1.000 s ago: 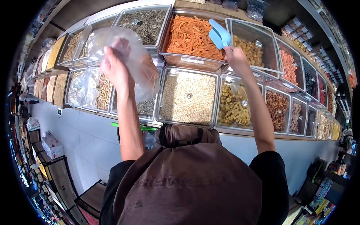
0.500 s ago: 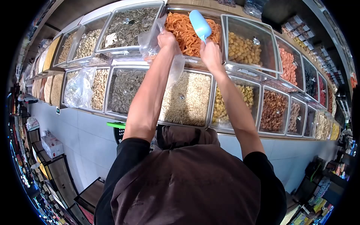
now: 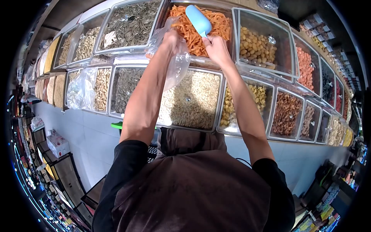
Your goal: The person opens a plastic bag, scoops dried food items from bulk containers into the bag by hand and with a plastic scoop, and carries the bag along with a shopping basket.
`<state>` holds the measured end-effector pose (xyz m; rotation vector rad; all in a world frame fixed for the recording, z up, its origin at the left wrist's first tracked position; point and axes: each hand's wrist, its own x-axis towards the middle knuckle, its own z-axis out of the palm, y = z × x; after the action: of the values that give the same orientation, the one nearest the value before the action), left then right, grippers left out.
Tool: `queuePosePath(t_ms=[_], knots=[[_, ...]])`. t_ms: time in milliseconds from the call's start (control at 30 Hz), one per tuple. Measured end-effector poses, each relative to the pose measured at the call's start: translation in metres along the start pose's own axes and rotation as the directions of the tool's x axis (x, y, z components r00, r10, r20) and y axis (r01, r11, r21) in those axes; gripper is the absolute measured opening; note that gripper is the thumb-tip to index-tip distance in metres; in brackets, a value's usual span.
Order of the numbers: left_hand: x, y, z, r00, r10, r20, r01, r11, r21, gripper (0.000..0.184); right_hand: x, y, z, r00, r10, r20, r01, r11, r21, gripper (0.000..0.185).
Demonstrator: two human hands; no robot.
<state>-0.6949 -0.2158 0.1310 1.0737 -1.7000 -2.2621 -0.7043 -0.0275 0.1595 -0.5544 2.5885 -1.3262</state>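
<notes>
My left hand [image 3: 172,40] is closed on a clear plastic bag [image 3: 177,73] at the left edge of the open bin of orange strips [image 3: 219,23]. The bag hangs down over the front of the bins, with some orange showing low at its left side. My right hand [image 3: 216,48] grips the handle of a light blue scoop [image 3: 198,20]. The scoop's blade lies over the orange strips, tilted up to the left.
A bin of seeds [image 3: 133,23] stands left of the orange strips, and a lidded bin of yellow-brown pieces [image 3: 253,46] stands right. Nearer are bins of pale kernels [image 3: 195,98] and walnut-like pieces [image 3: 286,114]. Another plastic bag [image 3: 80,91] lies on the left.
The bag in my left hand has moved right, from over the left bins to the edge of the orange-strip bin. The scoop in my right hand has shifted left over the strips.
</notes>
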Motion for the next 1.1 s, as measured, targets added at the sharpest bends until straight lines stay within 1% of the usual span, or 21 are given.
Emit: queuePosePath(t_ms=[67, 100, 167, 200, 267, 333, 433, 500, 533, 600, 633, 667, 700, 733, 767, 800, 867, 933, 1000, 1067, 1100], knots=[[-0.006, 0.007, 0.0, 0.992, -0.067, 0.104, 0.085, 0.978, -0.188, 0.036, -0.002, -0.009, -0.006, 0.988, 0.099, 0.118, -0.105, 0.994, 0.043, 0.034], [-0.001, 0.005, -0.005, 0.993, -0.042, 0.113, 0.046, 0.998, -0.038, 0.037, -0.002, -0.008, -0.007, 0.988, 0.096, 0.12, -0.101, 0.994, 0.043, 0.034], [0.01, -0.003, -0.009, 0.991, -0.042, 0.127, 0.054, 0.995, -0.088, 0.038, -0.001, 0.0, -0.004, 0.993, 0.04, 0.108, -0.055, 0.988, 0.145, 0.031], [0.008, -0.001, -0.008, 0.988, -0.041, 0.148, 0.061, 0.989, -0.132, 0.039, 0.001, 0.006, -0.002, 0.993, 0.038, 0.108, -0.054, 0.988, 0.145, 0.031], [0.003, -0.001, -0.006, 0.988, 0.0, 0.154, 0.02, 0.991, -0.13, 0.041, 0.005, 0.017, 0.004, 0.996, -0.072, 0.057, 0.063, 0.987, 0.149, 0.031], [-0.003, 0.002, -0.003, 0.986, 0.039, 0.162, -0.018, 0.992, -0.128, 0.042, 0.002, 0.011, -0.001, 0.996, -0.056, 0.075, 0.045, 0.989, 0.138, 0.031], [-0.006, 0.0, -0.001, 0.982, 0.077, 0.17, -0.071, 0.997, -0.041, 0.045, 0.0, 0.013, -0.001, 0.995, -0.045, 0.091, 0.034, 0.992, 0.125, 0.033], [-0.006, -0.002, 0.006, 0.988, 0.129, 0.091, -0.129, 0.992, -0.001, 0.044, 0.002, 0.015, 0.0, 0.995, -0.051, 0.083, 0.041, 0.991, 0.125, 0.034], [-0.004, -0.002, 0.007, 0.988, 0.128, 0.091, -0.128, 0.992, -0.003, 0.044, 0.002, 0.018, 0.001, 0.995, -0.067, 0.075, 0.052, 0.981, 0.189, 0.033], [-0.007, 0.003, 0.011, 0.983, 0.178, 0.053, -0.183, 0.975, 0.124, 0.043, 0.0, 0.018, -0.004, 0.995, -0.079, 0.064, 0.061, 0.966, 0.253, 0.033], [-0.01, 0.009, 0.012, 0.983, 0.176, 0.056, -0.182, 0.975, 0.126, 0.043, -0.002, 0.016, -0.009, 0.987, -0.001, 0.16, -0.049, 0.95, 0.308, 0.032], [-0.012, 0.019, 0.013, 0.979, 0.189, 0.08, -0.203, 0.95, 0.239, 0.048, -0.003, 0.014, -0.014, 0.964, 0.07, 0.256, -0.161, 0.922, 0.353, 0.033], [-0.011, 0.025, 0.016, 0.973, 0.203, 0.106, -0.228, 0.91, 0.345, 0.054, -0.003, 0.013, -0.017, 0.966, 0.072, 0.249, -0.16, 0.922, 0.353, 0.033], [-0.011, 0.023, 0.021, 0.973, 0.204, 0.109, -0.229, 0.91, 0.344, 0.054, -0.004, 0.011, -0.017, 0.953, 0.068, 0.295, -0.207, 0.857, 0.472, 0.033], [-0.012, 0.024, 0.027, 0.955, 0.292, 0.058, -0.291, 0.871, 0.395, 0.055, -0.003, 0.008, -0.017, 0.938, 0.052, 0.342, -0.254, 0.775, 0.578, 0.034], [-0.01, 0.026, 0.031, 0.922, 0.388, 0.01, -0.351, 0.823, 0.448, 0.055, 0.0, 0.008, -0.016, 0.939, 0.041, 0.34, -0.244, 0.778, 0.579, 0.034], [-0.007, 0.026, 0.033, 0.921, 0.388, 0.01, -0.341, 0.797, 0.499, 0.055, 0.002, 0.013, -0.01, 0.933, 0.117, 0.341, -0.31, 0.743, 0.593, 0.031], [-0.014, 0.029, 0.037, 0.915, 0.402, -0.007, -0.318, 0.734, 0.6, 0.054, 0.0, 0.01, -0.018, 0.918, 0.093, 0.386, -0.321, 0.745, 0.584, 0.033], [-0.022, 0.033, 0.038, 0.909, 0.416, -0.039, -0.319, 0.752, 0.577, 0.052, 0.002, 0.017, -0.014, 0.92, 0.033, 0.39, -0.296, 0.711, 0.638, 0.032], [-0.036, 0.035, 0.035, 0.9, 0.429, -0.074, -0.32, 0.767, 0.555, 0.05, 0.002, 0.019, -0.015, 0.914, 0.047, 0.403, -0.313, 0.714, 0.626, 0.031], [-0.047, 0.036, 0.033, 0.835, 0.542, -0.099, -0.427, 0.75, 0.506, 0.047, 0.003, 0.019, -0.016, 0.909, 0.062, 0.413, -0.328, 0.717, 0.615, 0.03]])
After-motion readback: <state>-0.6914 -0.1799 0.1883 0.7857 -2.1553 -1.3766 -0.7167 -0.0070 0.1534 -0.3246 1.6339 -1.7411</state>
